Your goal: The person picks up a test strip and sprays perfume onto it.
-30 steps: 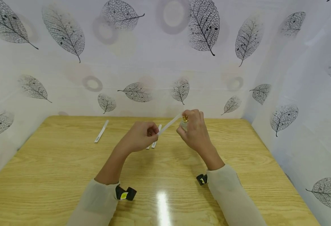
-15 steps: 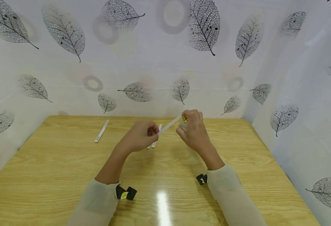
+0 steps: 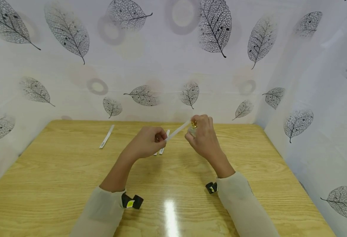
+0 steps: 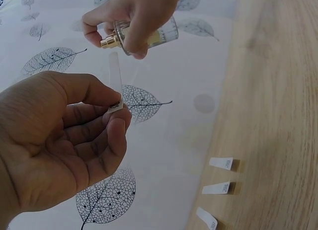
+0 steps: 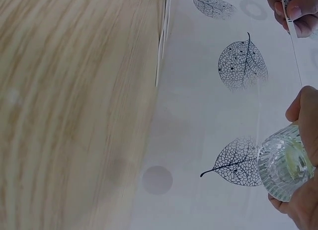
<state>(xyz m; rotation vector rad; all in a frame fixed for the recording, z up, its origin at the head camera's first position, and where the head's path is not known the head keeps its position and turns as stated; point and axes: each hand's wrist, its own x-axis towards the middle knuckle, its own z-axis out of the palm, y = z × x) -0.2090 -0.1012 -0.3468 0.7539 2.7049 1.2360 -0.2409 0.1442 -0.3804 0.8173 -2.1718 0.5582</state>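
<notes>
Left grip pinched white strip at labelled end; long axis slanted rightward, free tip just beside gold nozzle of glass bottle, clasped in right grip. Tip-nozzle contact unclear.

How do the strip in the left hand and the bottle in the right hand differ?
Shape: the strip is flat and narrow; the bottle is thick and rounded. Look: the strip is white with dark print at one end; the bottle is clear, ridged glass with a gold-coloured top. Hold: the left hand pinches the strip at its printed end; the right hand grips the bottle's body. Both are held up off the table.
</notes>
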